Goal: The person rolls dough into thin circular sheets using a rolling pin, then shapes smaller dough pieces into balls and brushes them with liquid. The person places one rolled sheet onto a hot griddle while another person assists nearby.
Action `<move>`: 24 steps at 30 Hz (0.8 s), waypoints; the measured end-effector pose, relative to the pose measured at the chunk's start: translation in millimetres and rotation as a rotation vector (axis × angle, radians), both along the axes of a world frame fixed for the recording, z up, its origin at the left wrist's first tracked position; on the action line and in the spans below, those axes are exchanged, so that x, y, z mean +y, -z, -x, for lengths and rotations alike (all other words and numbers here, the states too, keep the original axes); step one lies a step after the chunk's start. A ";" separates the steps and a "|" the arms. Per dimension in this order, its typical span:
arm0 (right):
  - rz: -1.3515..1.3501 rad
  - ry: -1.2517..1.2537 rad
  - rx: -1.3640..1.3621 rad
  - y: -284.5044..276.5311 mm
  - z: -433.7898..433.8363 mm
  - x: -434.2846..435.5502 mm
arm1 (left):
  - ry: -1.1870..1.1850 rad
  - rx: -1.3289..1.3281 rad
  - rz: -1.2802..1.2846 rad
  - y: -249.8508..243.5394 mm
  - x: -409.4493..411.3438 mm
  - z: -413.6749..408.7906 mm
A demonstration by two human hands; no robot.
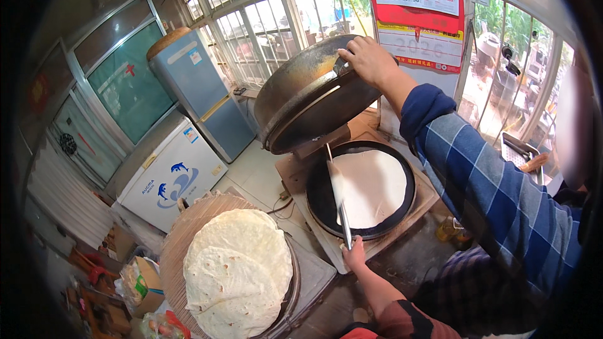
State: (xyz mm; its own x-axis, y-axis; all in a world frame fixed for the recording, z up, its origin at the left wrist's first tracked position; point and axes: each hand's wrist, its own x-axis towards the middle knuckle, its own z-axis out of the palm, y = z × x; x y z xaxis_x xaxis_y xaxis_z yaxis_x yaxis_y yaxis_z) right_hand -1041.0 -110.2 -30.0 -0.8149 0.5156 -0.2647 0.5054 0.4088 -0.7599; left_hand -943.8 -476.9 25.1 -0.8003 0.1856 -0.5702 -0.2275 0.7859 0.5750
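Observation:
My right hand comes in from the bottom and grips the near end of a long, thin, shiny stick. The stick lies across the left side of a round black griddle, and its middle is blurred and pale. A thin, pale sheet of raw dough is spread on the griddle, right of the stick. Over the griddle's far side, a heavy, dark domed lid is tilted up. Another person's hand, in a blue plaid sleeve, holds it by its handle. My left hand is out of view.
Cooked flatbreads are stacked on a round woven straw mat to the left. Behind stand a white chest freezer and a blue-grey refrigerator. A co-worker's plaid-sleeved arm crosses the right side. A metal tray holds a brush.

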 end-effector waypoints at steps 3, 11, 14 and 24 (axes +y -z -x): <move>0.182 -0.026 -0.116 1.8 8.3 -29.3 | 0.041 0.011 -0.014 -0.1 -6.0 -5.2; 0.077 -0.034 -0.094 60.1 -283.3 -103.4 | 0.282 0.041 -0.118 36.2 -21.8 -32.4; 0.031 0.043 -0.165 72.5 -385.5 -124.3 | 0.466 0.022 -0.147 59.0 -16.9 -50.5; -0.086 0.054 -0.439 -33.7 -656.8 -227.0 | 1.055 -0.071 -0.070 91.4 44.5 -159.9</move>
State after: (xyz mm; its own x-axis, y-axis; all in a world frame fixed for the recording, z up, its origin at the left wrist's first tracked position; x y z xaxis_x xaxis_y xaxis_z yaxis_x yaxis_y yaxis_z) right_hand -384.2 -337.2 3.8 -0.6061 0.5897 -0.5337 0.7949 0.4253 -0.4328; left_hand -783.9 -432.4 -66.3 -0.1805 0.8010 -0.5708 0.5158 0.5712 0.6384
